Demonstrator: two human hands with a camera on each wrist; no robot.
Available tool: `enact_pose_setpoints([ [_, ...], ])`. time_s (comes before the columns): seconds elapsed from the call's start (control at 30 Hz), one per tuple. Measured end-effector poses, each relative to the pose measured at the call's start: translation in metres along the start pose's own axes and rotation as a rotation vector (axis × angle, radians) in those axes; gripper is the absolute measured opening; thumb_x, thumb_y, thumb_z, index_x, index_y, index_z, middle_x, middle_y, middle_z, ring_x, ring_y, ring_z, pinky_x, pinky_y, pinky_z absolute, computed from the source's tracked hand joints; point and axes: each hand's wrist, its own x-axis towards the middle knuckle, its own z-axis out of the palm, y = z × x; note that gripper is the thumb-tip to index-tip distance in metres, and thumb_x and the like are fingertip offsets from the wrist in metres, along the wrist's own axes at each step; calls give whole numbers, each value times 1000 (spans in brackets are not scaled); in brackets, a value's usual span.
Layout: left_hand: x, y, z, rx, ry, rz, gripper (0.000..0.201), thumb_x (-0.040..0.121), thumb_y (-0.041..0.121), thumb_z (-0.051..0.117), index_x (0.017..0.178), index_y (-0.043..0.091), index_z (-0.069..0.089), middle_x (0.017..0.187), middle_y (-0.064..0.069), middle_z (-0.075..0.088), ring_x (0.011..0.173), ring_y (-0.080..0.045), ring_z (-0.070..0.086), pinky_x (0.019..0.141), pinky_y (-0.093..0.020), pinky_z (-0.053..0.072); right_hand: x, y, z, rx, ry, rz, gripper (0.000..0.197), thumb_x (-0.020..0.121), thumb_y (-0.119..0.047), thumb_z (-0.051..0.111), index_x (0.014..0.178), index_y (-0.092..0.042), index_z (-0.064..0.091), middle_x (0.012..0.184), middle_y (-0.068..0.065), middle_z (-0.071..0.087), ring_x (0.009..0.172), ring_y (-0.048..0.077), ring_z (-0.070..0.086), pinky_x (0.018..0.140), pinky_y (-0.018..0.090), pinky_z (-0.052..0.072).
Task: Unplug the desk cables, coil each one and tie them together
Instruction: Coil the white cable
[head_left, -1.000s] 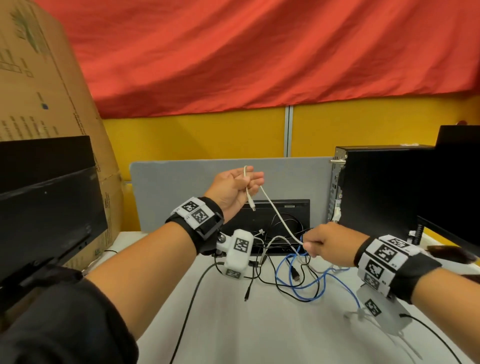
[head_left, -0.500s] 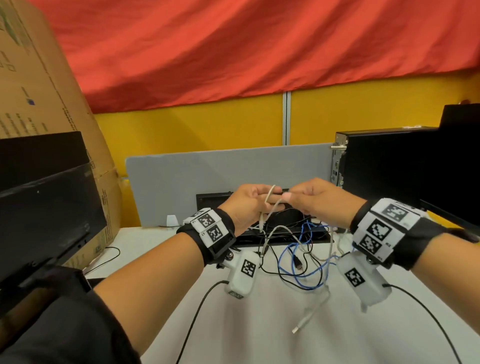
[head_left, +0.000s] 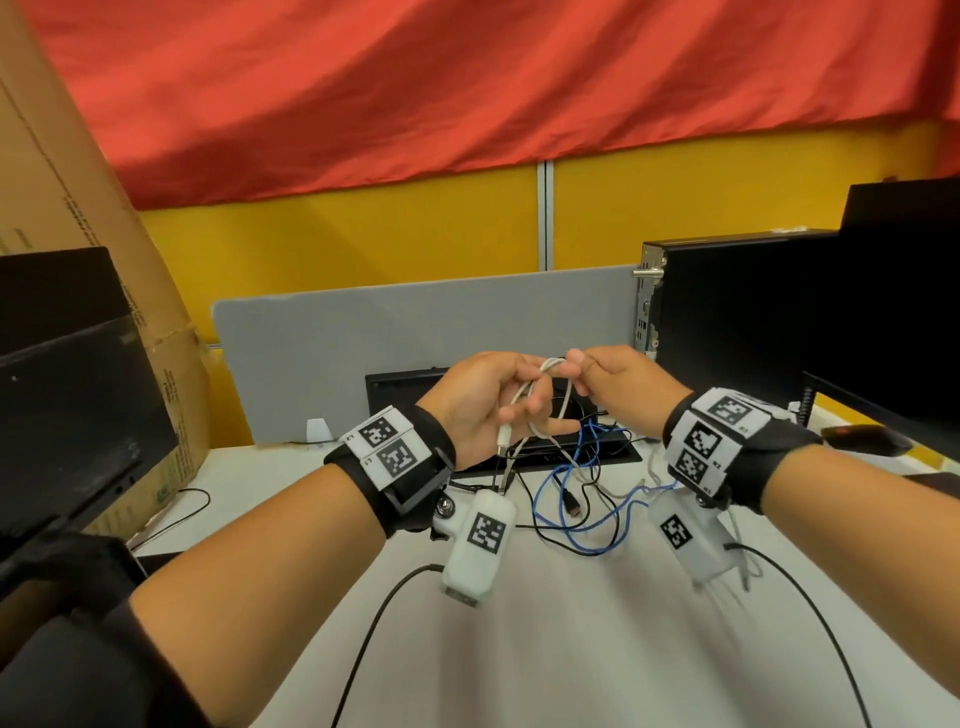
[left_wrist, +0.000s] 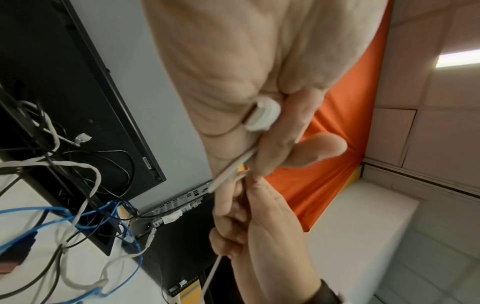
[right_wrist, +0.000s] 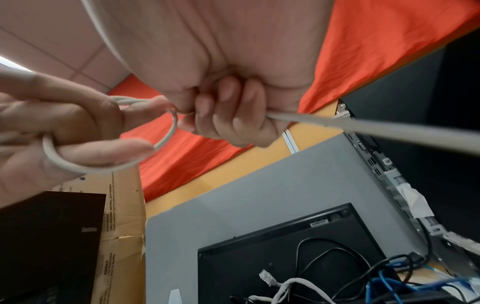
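Note:
Both hands meet in mid-air over the desk on one white cable (head_left: 540, 415). My left hand (head_left: 478, 405) holds its coiled loops, and a white connector (head_left: 503, 442) hangs below the fingers. My right hand (head_left: 615, 376) pinches the same cable at the top of the loop. In the right wrist view the white cable (right_wrist: 166, 133) loops around the fingers of the left hand (right_wrist: 64, 131), passes through the right hand (right_wrist: 228, 117) and runs off to the right. A blue cable (head_left: 574, 501) and black cables (head_left: 550, 525) lie tangled on the desk below.
A black cable box (head_left: 410, 387) sits against the grey partition (head_left: 389, 332). At the right are a black PC tower (head_left: 727, 312) and a monitor (head_left: 893, 374). Another monitor (head_left: 67, 395) and a cardboard box (head_left: 67, 182) stand at the left. A black cord (head_left: 374, 618) crosses the white desk (head_left: 597, 649).
The hands were apart with the cable stretched between them. They have come together, the left hand has dropped lower, and a loop of white cable now hangs from it.

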Motion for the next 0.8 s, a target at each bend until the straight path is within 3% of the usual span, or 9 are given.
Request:
enact_pose_setpoints([
  [0.13, -1, -3, 1, -91, 45, 100, 34, 101, 5, 32, 125, -17, 44, 55, -9, 54, 39, -10, 43, 101, -54, 46, -5, 6, 5, -72, -91, 29, 42, 103, -34, 34, 69, -18, 52, 60, -1, 46, 54, 14, 41, 54, 28, 34],
  [0.2, 0, 0, 2, -106, 62, 175, 30, 104, 8, 32, 125, -12, 41, 79, -15, 69, 49, -15, 61, 99, -53, 47, -9, 9, 9, -126, -176, 52, 39, 103, -32, 35, 71, -19, 52, 62, -2, 47, 54, 13, 41, 54, 26, 34],
  [0.27, 2, 2, 1, -111, 81, 220, 32, 105, 11, 31, 132, -6, 34, 109, -19, 70, 76, -24, 73, 98, -50, 48, -13, 9, 13, -193, -241, 59, 39, 103, -33, 35, 71, -20, 53, 64, -4, 49, 56, 10, 43, 55, 24, 34],
  [0.37, 4, 4, -2, -99, 134, 275, 34, 104, 8, 34, 136, -4, 29, 127, -20, 61, 105, -35, 67, 96, -50, 49, -18, 5, 19, -225, -331, 41, 39, 103, -35, 36, 70, -23, 53, 66, -5, 49, 59, 9, 45, 57, 22, 35],
  [0.47, 4, 1, -7, -38, 224, 286, 43, 103, 6, 39, 142, -3, 26, 137, -18, 55, 116, -38, 60, 96, -50, 49, -22, -4, 19, -228, -388, 6, 39, 102, -38, 38, 70, -24, 55, 65, -5, 49, 59, 9, 46, 58, 21, 37],
  [0.57, 4, -2, -9, 99, 287, 270, 47, 103, 7, 38, 148, 1, 22, 137, -11, 57, 117, -30, 61, 104, -52, 42, -25, -16, 18, -267, -449, -34, 39, 101, -39, 41, 69, -24, 58, 66, -3, 50, 61, 11, 46, 60, 24, 40],
  [0.63, 3, -4, -8, 210, 298, 246, 47, 104, 8, 36, 149, 4, 21, 133, -8, 60, 115, -25, 63, 108, -52, 38, -27, -24, 15, -269, -456, -62, 39, 100, -37, 43, 67, -24, 59, 61, -4, 50, 55, 7, 46, 56, 17, 38],
  [0.73, 0, -5, -4, 333, 265, 190, 44, 104, 3, 33, 147, 4, 27, 125, -13, 64, 95, -19, 71, 96, -37, 47, -27, -35, 4, -223, -406, -112, 36, 99, -29, 47, 66, -23, 60, 49, -21, 53, 44, -3, 47, 46, 8, 35],
  [0.8, -4, -6, -1, 401, 205, 147, 35, 102, -2, 35, 135, 2, 45, 115, -21, 67, 77, -14, 71, 86, -33, 47, -24, -38, -5, -206, -354, -123, 33, 97, -28, 52, 68, -17, 62, 53, -25, 55, 44, 0, 46, 47, 10, 34],
])
